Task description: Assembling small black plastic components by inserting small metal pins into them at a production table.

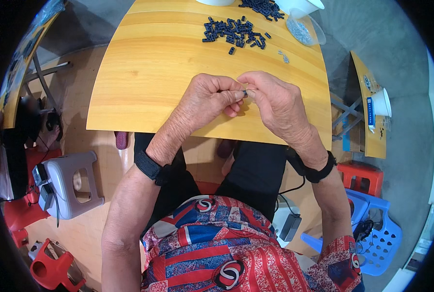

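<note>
The left hand [211, 93] has a narrow pinch, thumb and forefinger holding a small black piece [245, 94] over the near part of the worktop [144, 63]. The right hand [278, 100] meets it from the other side, its thumb and forefinger drawn close at the end of the piece; whether they grip it or something tiny is too small to tell. Straight beyond the two hands lies a loose pile [232, 34] of similar black pieces, with a second pile [263, 8] farther off behind it. Just beyond the right hand are a few silvery bits [284, 57], and farther out in that direction a clear dish [299, 31] holds many more, beside a white bowl [308, 7]. Another white bowl [216, 1] is cut by the upper edge, well beyond the left hand. Behind each hand, a black band [151, 168] circles the wrist. Well to the right of the right hand, a white tub [381, 103] and a blue box [370, 114] stand on another table [375, 143]. Back and left of the left hand is a grey stool [73, 168].
</note>
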A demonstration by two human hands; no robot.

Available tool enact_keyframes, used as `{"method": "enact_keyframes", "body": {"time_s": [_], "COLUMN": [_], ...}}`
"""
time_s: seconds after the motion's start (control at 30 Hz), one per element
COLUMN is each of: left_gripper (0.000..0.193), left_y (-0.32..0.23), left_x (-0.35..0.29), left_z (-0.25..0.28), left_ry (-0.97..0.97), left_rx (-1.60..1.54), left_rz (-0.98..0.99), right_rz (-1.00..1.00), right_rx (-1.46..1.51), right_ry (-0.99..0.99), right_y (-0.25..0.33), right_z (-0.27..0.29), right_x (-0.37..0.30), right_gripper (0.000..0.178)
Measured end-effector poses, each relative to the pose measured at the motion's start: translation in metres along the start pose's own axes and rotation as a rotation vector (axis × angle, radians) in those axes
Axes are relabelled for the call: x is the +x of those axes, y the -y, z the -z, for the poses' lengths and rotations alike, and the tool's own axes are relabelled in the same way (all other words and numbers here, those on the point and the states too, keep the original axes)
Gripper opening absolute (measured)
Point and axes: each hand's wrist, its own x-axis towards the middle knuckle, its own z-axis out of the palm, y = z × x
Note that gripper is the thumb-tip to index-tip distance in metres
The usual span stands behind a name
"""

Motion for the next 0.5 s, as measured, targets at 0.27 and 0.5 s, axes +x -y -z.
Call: {"method": "enact_keyframes", "body": {"time_s": [0.27, 0.5], "left_gripper": [0.018, 0.019], "left_y": [-0.001, -0.006], "left_x": [0.000, -0.001], "left_z": [0.000, -0.001], "left_ry": [-0.017, -0.030], "left_rx": [-0.038, -0.056], "left_rz": [0.008, 0.039], "right_rz": [-0.149, -0.403], "right_rx": [0.085, 0.267], "right_ry": [-0.087, -0.160], "right_y": [0.001, 0.003], "right_z": [-0.005, -0.011], "right_x": [-0.009, -0.015], "right_gripper": [0.018, 0.018]}}
